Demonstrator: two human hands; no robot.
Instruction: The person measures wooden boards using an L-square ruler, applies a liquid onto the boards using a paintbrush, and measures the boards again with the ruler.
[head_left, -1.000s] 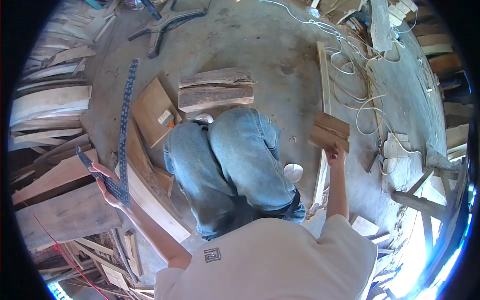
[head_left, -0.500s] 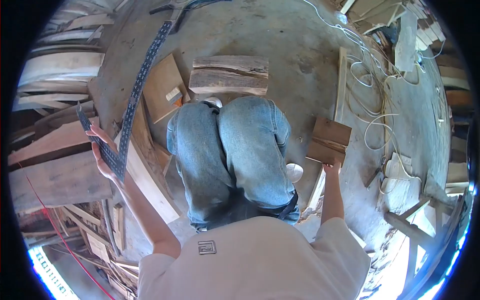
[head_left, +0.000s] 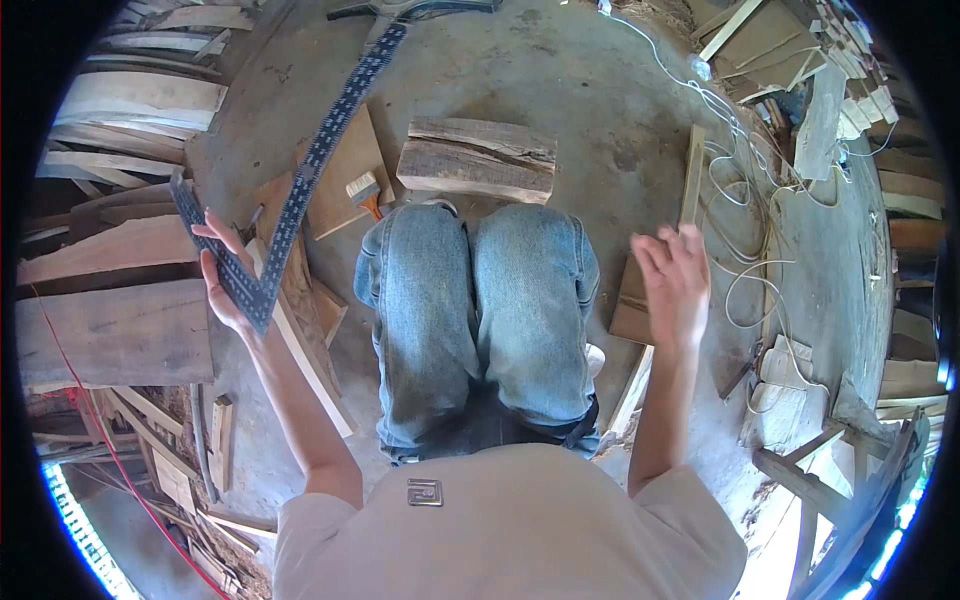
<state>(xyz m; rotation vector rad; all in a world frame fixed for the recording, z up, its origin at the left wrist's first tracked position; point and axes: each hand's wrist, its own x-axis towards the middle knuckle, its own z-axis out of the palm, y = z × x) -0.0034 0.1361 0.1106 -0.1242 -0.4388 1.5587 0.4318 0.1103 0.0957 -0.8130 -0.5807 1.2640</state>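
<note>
A dark metal framing square (head_left: 318,150) with pale markings is in my left hand (head_left: 228,285), near its corner; the long arm reaches up and to the right, the short one up and to the left. My right hand (head_left: 679,290) is raised with its fingers apart and nothing in it. Behind and below that hand, partly hidden by it, a small brown board (head_left: 631,303) lies by a long narrow strip of wood (head_left: 692,175). A thick cracked wood block (head_left: 478,160) rests on the floor in front of my knees.
A brush (head_left: 366,192) with an orange handle lies by a flat board (head_left: 350,175) left of my knees. Coiled cables (head_left: 745,200) cover the floor at right. Stacked planks (head_left: 110,335) fill the left side. A wooden frame (head_left: 808,482) stands at lower right.
My right hand has let go of the small brown board and lifted off it, its fingers spread. My left hand still holds the square, now tilted further to the right. The camera view has shifted.
</note>
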